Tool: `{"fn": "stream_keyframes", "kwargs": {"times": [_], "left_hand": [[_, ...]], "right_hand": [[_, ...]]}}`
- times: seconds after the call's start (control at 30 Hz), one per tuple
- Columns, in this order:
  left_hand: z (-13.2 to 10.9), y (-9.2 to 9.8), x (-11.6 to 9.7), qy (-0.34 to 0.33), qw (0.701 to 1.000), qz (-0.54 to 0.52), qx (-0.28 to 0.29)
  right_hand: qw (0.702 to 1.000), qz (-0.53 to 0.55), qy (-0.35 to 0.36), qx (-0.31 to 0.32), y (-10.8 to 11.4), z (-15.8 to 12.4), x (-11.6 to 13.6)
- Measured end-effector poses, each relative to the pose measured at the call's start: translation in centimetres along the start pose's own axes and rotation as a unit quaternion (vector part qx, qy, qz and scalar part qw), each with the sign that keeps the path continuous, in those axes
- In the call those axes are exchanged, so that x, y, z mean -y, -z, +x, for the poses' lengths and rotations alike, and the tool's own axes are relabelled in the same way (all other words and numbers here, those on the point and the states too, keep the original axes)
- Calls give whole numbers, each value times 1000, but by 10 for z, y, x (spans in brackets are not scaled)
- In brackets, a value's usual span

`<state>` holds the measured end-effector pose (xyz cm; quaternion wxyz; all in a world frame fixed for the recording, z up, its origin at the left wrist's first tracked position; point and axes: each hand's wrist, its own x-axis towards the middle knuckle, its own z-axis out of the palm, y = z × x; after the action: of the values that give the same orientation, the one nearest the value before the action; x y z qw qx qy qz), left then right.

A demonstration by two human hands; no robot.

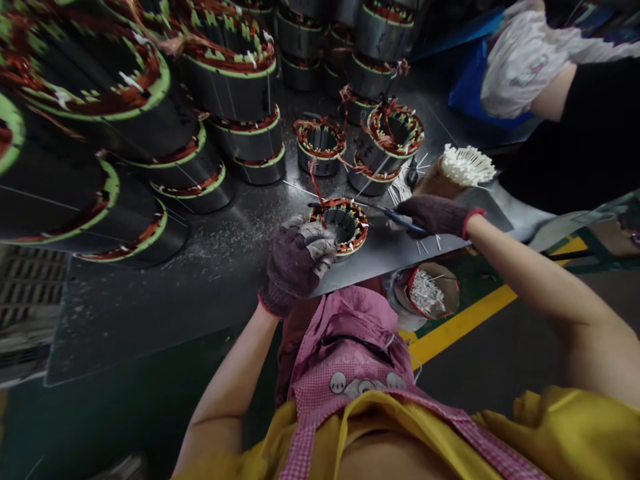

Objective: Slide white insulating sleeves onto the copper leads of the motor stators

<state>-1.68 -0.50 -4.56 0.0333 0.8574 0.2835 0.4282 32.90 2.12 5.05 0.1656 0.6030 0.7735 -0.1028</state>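
The left hand (303, 257) holds a copper-wound stator (356, 230) at its eight o'clock. At three o'clock, the right hand (437, 215) clasps a blue-handled tool (406, 221).

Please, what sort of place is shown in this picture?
Probably a motor workshop or factory: there are stacked copper-wound cores, a dark work table and a yellow floor line.

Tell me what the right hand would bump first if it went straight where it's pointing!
The blue-handled tool in the right hand leads, so its tip would probably meet the copper-wound ring at the left hand first, though the tip's height over the rim is unclear.
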Motion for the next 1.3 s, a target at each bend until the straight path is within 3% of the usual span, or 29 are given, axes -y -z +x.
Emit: {"fn": "stream_keyframes", "kwargs": {"times": [0.1,0.17,0.23,0.3,0.4,0.47,0.57,0.67,0.8,0.9,1.03,1.1,1.17,1.3], "left_hand": [[-1,-2,-3,-13,999,12,-37],[-1,-4,-5,-18,998,16,-59],[-3,-5,-5,-9,999,28,-45],[-4,-5,-3,6,999,50,-13],[-7,0,-1,3,998,69,14],[-6,3,-5,0,997,70,12],[-2,1,-27,26,994,103,-22],[8,-13,-55,36,989,140,-36],[23,-31,-69,27,981,165,101],[21,-23,-61,57,969,181,159],[2,2,-46,86,965,211,126],[-6,12,-37,108,958,245,104],[-10,18,-24,151,942,288,86],[-8,31,8,258,895,357,71]], "right_hand": [[996,-49,-67,41,-2,-12,-2],[995,-46,-83,-34,-3,-15,9],[991,-6,-28,-131,-4,-11,31],[980,39,36,-190,-4,-2,61],[979,26,34,-197,-2,9,101],[984,-7,31,-177,2,11,114],[984,-13,52,-172,3,10,111],[964,96,71,-236,-9,15,97],[901,258,36,-346,-39,43,77],[888,289,9,-357,-51,74,58],[864,334,-66,-372,-46,105,39],[874,314,-85,-361,-41,111,43],[903,266,-48,-333,-36,111,60],[947,145,144,-247,-32,99,112]]}}
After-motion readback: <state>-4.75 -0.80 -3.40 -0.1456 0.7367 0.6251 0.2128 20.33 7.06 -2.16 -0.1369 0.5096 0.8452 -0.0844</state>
